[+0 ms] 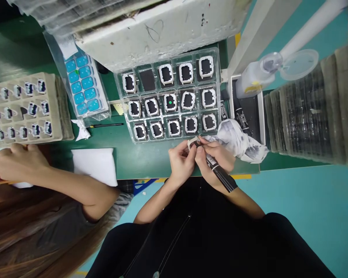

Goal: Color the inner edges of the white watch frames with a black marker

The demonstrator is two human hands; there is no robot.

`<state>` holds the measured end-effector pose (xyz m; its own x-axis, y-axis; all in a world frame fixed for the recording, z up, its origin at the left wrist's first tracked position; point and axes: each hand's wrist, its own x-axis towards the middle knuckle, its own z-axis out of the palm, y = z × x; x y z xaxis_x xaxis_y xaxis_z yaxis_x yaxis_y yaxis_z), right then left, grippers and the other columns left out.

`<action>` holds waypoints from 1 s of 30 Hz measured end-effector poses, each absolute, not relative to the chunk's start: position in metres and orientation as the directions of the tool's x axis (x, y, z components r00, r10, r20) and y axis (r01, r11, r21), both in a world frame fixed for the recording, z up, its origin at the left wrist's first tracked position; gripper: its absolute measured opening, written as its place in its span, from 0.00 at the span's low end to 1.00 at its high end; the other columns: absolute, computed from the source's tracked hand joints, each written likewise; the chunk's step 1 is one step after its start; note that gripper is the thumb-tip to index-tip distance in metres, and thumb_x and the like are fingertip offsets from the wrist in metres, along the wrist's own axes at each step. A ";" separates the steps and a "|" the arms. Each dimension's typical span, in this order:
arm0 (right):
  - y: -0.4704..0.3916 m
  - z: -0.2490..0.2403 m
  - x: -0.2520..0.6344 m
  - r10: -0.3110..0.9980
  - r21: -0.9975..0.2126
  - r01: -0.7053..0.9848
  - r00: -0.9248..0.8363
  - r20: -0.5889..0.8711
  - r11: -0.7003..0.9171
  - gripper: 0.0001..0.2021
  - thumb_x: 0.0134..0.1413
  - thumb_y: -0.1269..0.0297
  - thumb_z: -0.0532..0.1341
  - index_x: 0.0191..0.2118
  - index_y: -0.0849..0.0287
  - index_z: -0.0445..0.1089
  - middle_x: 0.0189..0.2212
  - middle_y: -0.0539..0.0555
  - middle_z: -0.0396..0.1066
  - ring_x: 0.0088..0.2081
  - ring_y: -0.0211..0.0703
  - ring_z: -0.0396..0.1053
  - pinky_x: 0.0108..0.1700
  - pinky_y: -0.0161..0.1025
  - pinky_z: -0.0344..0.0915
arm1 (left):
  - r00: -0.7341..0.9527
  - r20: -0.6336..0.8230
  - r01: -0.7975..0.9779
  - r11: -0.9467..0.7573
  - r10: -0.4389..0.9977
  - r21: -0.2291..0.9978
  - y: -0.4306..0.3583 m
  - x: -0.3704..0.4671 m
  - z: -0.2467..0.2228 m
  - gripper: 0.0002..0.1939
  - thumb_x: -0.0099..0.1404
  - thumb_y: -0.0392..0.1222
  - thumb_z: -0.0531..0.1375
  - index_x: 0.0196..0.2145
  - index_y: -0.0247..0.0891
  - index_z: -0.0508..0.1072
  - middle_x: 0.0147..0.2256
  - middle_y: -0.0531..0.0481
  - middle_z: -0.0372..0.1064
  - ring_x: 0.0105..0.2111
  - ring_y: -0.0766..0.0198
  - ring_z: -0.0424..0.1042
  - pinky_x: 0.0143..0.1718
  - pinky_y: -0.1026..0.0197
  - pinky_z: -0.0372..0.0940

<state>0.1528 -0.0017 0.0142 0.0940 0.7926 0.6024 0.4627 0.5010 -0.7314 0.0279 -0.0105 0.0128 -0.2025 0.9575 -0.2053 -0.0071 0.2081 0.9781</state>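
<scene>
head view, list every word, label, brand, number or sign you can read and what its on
None can be read.
Black marker in the right hand: white lettering, too small and blurred.
Marker in the white-rimmed box: lettering too small.
Dark item beside the clear tray: lettering blurred.

A bare strip of green surface (145,160) runs leftward from the two hands to the white sheet (95,164). Ahead, the clear compartment tray (167,87) and foam block (162,33) block passage; rightward, the crumpled cloth (240,142) does.
</scene>
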 end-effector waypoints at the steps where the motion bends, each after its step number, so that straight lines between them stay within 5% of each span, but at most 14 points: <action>1: -0.002 0.015 0.154 0.799 -0.734 0.460 0.080 0.595 0.500 0.10 0.70 0.74 0.72 0.48 0.50 0.77 0.39 0.52 0.87 0.45 0.54 0.92 0.44 0.43 0.92 | -0.201 -0.208 0.000 0.213 0.957 0.977 -0.011 0.028 0.013 0.20 0.73 0.56 0.73 0.32 0.38 0.82 0.25 0.56 0.63 0.25 0.68 0.56 0.27 0.63 0.55; 25: -0.002 0.020 0.153 0.814 -0.751 0.449 0.081 0.575 0.485 0.09 0.71 0.74 0.70 0.45 0.51 0.74 0.37 0.49 0.85 0.43 0.49 0.91 0.45 0.42 0.91 | -0.201 -0.205 -0.031 0.202 0.958 0.979 -0.011 0.027 0.013 0.19 0.71 0.55 0.75 0.31 0.38 0.84 0.24 0.56 0.64 0.25 0.69 0.57 0.27 0.64 0.56; 30: -0.005 0.018 0.153 0.816 -0.770 0.415 0.103 0.569 0.485 0.08 0.70 0.73 0.70 0.45 0.51 0.75 0.39 0.51 0.87 0.48 0.55 0.92 0.43 0.47 0.92 | -0.192 -0.235 -0.133 0.212 0.953 0.968 -0.004 0.025 0.016 0.16 0.67 0.54 0.79 0.34 0.38 0.88 0.30 0.50 0.80 0.29 0.64 0.72 0.31 0.64 0.70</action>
